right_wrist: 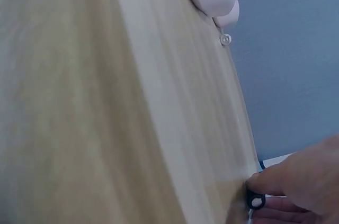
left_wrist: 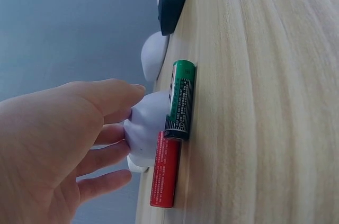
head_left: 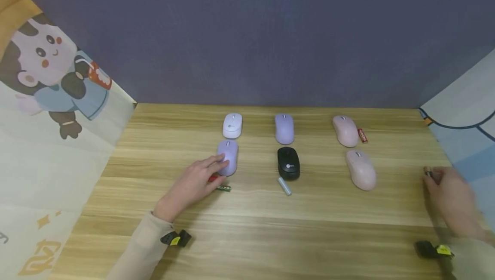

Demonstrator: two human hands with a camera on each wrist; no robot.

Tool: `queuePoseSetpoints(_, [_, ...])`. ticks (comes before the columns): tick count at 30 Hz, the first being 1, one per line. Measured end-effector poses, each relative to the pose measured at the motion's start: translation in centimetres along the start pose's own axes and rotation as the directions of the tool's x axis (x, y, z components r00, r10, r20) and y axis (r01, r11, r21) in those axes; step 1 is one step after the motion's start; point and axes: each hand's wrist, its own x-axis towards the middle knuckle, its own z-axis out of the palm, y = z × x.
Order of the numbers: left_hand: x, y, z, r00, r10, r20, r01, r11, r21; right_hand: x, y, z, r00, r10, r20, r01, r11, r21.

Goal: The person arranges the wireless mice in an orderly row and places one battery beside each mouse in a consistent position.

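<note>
Right hand (head_left: pixel 453 196) pinches a battery (head_left: pixel 427 170), unreleased; relaxed left hand (head_left: pixel 193 183) touches a mouse (head_left: pixel 232 153), two batteries (left_wrist: pixel 177 126) already down alongside.

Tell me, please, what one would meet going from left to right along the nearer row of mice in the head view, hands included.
Left hand, purple mouse, black mouse, pink mouse, right hand.

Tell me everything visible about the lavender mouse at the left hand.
The lavender computer mouse has a smooth, rounded, plastic-looking shell with a scroll wheel toward its far end. It sits wheel side up on the wood-grain table, nearer the person than the white mouse. Fingers of the left hand touch it; whether the green battery nearby does is unclear.
</note>
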Motion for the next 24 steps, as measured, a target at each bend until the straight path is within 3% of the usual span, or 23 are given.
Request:
queuePoseSetpoints(5, [0.0,0.0,0.0,1.0,0.0,-0.007,0.0,1.0,-0.003,0.3,-0.5,0.2,0.999,-0.053,0.003,0.054,0.997,-0.047])
queuePoseSetpoints(14, [0.1,0.1,0.0,1.0,0.001,-0.008,-0.001,1.0,-0.003,0.6,-1.1,0.4,0.992,-0.128,0.005,0.128,0.991,0.032])
queuePoseSetpoints(20, [0.1,0.1,0.0,1.0,-0.008,-0.007,0.008,1.0,-0.008,0.7,-3.1,0.2,0.982,-0.181,-0.056,0.184,0.981,0.06])
queuePoseSetpoints(24, [0.1,0.1,0.1,1.0,-0.013,-0.01,0.012,1.0,-0.01,0.7,-4.8,0.2,0.965,-0.235,-0.12,0.246,0.965,0.087])
